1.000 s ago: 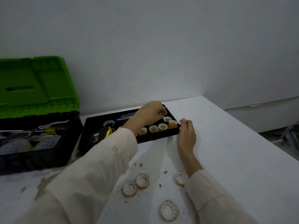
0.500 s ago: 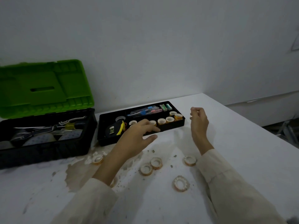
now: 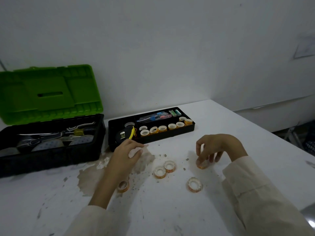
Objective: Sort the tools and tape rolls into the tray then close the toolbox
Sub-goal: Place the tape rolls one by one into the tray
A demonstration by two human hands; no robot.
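The black tray point(image 3: 170, 135) lies at the back of the white table, holding a row of several small tape rolls point(image 3: 162, 128), pens point(image 3: 154, 117) and a yellow tape measure point(image 3: 125, 133). Left of it stands the black toolbox point(image 3: 51, 150) with its green lid point(image 3: 49, 94) raised and tools inside. My left hand point(image 3: 125, 154) hovers open in front of the tray. My right hand point(image 3: 215, 147) reaches down with its fingertips pinching a tape roll point(image 3: 202, 164) on the table. Loose rolls lie nearby: a touching pair point(image 3: 165, 169), one roll point(image 3: 194, 184) nearer me, another roll point(image 3: 123, 186) under my left forearm.
A brownish stain point(image 3: 92, 178) and small crumbs mark the table around the loose rolls. The table's right edge point(image 3: 272, 133) drops off beside a wall ledge, with a dark stand on the floor beyond.
Both hands have drawn back from the tray toward me. My right hand came down onto a loose roll on the table; my left hand moved off the tray and hovers before it.
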